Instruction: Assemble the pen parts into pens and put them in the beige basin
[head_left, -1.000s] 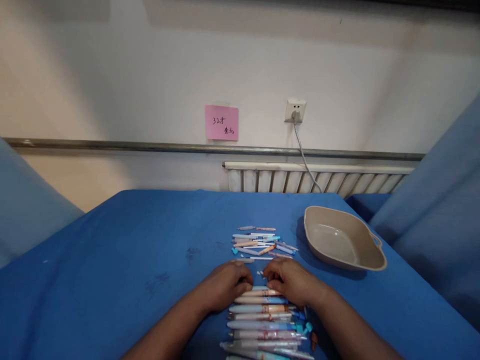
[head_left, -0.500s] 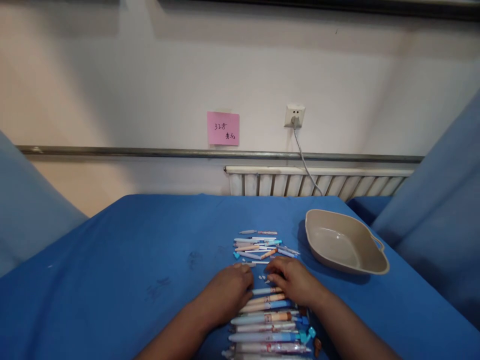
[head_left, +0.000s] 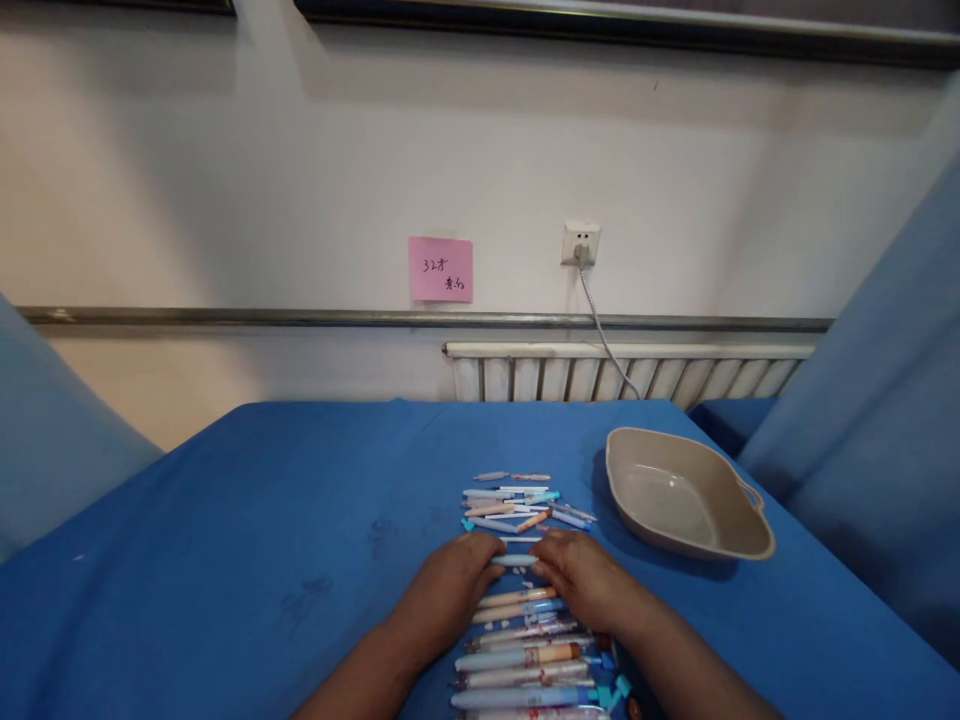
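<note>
A pale blue pen (head_left: 515,561) lies crosswise between my two hands. My left hand (head_left: 452,585) has its fingertips closed on the pen's left end. The other end is in the fingers of my right hand (head_left: 585,578). Beneath and nearer to me runs a row of pens (head_left: 517,658) side by side, orange, blue and patterned, with blue toppers (head_left: 611,692) at their right ends. Small white bits (head_left: 517,571) lie on the cloth just below the held pen. Past my hands is a loose pile of pen parts (head_left: 510,507), with barrels and thin white refills.
A beige plastic basin (head_left: 682,495) with a handle stands at the right on the blue cloth (head_left: 225,560). Behind the table are a radiator (head_left: 540,375), a metal rail (head_left: 315,318) and a plugged-in cable (head_left: 600,320). Blue curtains (head_left: 885,400) hang at both sides.
My hands have taken hold of the pale blue pen at the top of the row and lifted it away from the others. The whole view has shifted slightly.
</note>
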